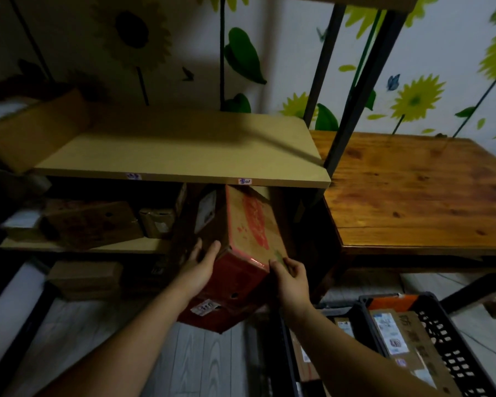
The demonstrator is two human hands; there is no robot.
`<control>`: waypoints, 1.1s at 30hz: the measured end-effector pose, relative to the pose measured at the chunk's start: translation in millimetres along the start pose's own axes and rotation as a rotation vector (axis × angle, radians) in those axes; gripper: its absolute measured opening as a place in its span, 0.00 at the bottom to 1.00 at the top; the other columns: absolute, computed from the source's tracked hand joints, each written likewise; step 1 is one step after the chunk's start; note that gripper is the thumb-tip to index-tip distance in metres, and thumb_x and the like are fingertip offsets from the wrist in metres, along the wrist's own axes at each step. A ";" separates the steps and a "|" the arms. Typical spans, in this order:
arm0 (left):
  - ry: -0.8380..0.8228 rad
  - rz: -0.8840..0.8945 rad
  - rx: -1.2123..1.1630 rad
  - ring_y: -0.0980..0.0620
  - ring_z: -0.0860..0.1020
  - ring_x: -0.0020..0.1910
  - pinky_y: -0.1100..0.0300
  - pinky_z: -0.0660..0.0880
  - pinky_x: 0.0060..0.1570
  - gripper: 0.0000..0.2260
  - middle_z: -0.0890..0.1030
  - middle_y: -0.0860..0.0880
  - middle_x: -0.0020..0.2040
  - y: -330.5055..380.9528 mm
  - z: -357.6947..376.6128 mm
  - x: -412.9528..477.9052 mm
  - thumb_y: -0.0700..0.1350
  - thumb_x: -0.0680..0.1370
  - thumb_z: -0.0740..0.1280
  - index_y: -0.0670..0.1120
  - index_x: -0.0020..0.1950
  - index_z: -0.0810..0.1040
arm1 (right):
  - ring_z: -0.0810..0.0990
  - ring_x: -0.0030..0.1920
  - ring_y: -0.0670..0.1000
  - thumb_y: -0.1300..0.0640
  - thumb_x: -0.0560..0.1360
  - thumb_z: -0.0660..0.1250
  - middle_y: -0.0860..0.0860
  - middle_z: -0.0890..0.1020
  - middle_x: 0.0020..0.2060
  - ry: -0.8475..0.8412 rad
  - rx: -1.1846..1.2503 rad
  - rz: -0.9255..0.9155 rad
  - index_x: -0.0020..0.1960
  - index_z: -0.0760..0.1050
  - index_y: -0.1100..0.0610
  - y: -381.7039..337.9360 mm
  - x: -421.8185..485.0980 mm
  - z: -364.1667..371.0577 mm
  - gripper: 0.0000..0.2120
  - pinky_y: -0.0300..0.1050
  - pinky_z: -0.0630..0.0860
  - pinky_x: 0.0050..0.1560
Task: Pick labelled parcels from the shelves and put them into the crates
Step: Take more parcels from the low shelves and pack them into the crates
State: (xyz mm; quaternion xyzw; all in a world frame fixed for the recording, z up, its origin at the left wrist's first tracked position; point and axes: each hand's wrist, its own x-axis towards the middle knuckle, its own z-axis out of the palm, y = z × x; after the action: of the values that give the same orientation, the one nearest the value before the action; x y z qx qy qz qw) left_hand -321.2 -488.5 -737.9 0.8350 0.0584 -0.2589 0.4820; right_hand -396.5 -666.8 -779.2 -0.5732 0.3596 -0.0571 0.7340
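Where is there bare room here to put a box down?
The upper shelf board is bare right of its cardboard box. The wooden table to its right looks bare. Crowded: the lower shelf left of the red box, and the crates.

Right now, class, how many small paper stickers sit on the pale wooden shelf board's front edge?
2: left sticker left of centre; right sticker above the red cardboard box.

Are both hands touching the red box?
Touching. The head view shows the left hand flat against the red box and the right hand gripping its corner.
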 end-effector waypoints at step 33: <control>0.060 -0.256 -0.236 0.40 0.73 0.60 0.46 0.74 0.51 0.35 0.72 0.44 0.65 -73.0 -6.0 71.8 0.52 0.69 0.75 0.51 0.71 0.62 | 0.75 0.62 0.58 0.45 0.77 0.63 0.55 0.74 0.64 -0.070 -0.448 0.028 0.75 0.60 0.52 27.2 47.2 -6.8 0.29 0.60 0.74 0.63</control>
State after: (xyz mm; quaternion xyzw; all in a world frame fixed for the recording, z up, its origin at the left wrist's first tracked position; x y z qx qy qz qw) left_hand -282.6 -455.9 -827.1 0.7656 0.2086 -0.2846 0.5379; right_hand -374.8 -686.5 -825.5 -0.7185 0.3454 0.0542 0.6013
